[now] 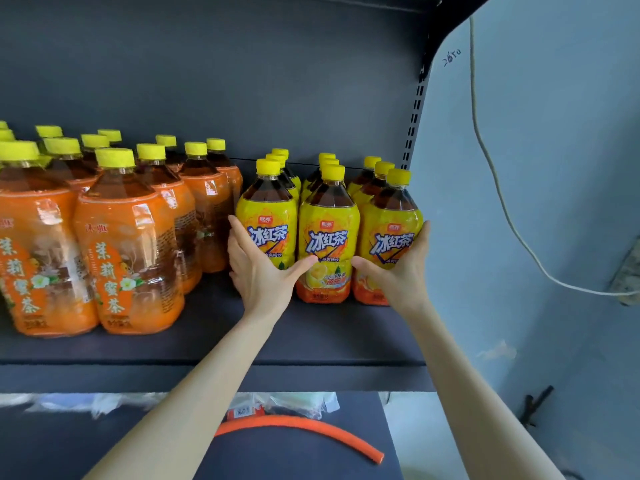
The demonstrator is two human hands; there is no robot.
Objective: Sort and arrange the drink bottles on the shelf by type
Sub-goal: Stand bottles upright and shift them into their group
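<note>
Several orange-labelled tea bottles [128, 244] with yellow caps stand in rows on the left of the dark shelf [311, 341]. On the right stand three rows of yellow-labelled iced tea bottles, also yellow-capped. My left hand [259, 271] is cupped around the left side of the front left yellow bottle [266, 220], thumb reaching toward the middle front bottle [329, 237]. My right hand [401, 271] wraps the front right yellow bottle [391, 230] from its right side. Both hands press the yellow group from its two sides.
A slotted shelf upright [414, 116] and a pale blue wall [554, 168] with a hanging white cable [498, 188] bound the right end. On the lower shelf lie an orange curved tube [304, 424] and plastic-wrapped packages [104, 403].
</note>
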